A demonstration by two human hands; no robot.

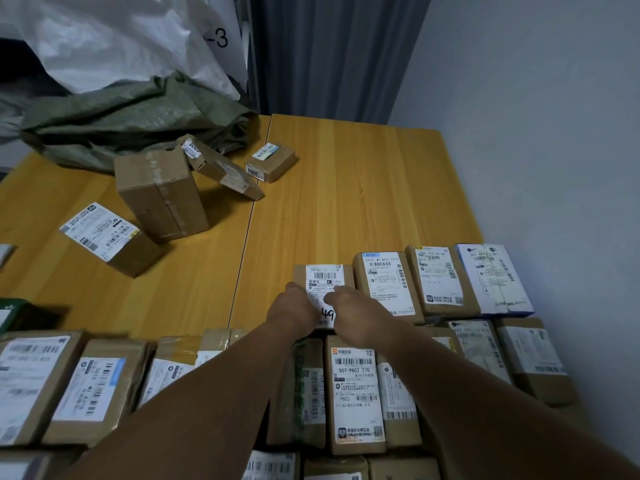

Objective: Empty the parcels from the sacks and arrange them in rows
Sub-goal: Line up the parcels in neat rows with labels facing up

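Note:
Both my hands are on a small brown parcel with a white label [323, 276] at the left end of the far row on the wooden table [346, 188]. My left hand [294, 308] grips its left edge, and my right hand [349, 311] lies curled over its label. To its right stand three labelled parcels [384, 284] side by side. Nearer rows of parcels [355, 393] fill the table's front. A crumpled green sack [114, 123] lies at the back left, with a white sack [114, 39] behind it.
Loose parcels lie scattered at the back left: an upright brown box [161, 195], a leaning flat box [221, 168], a small box marked 3004 [272, 161] and a labelled box [107, 237]. A grey curtain and white wall bound the table at the back and right.

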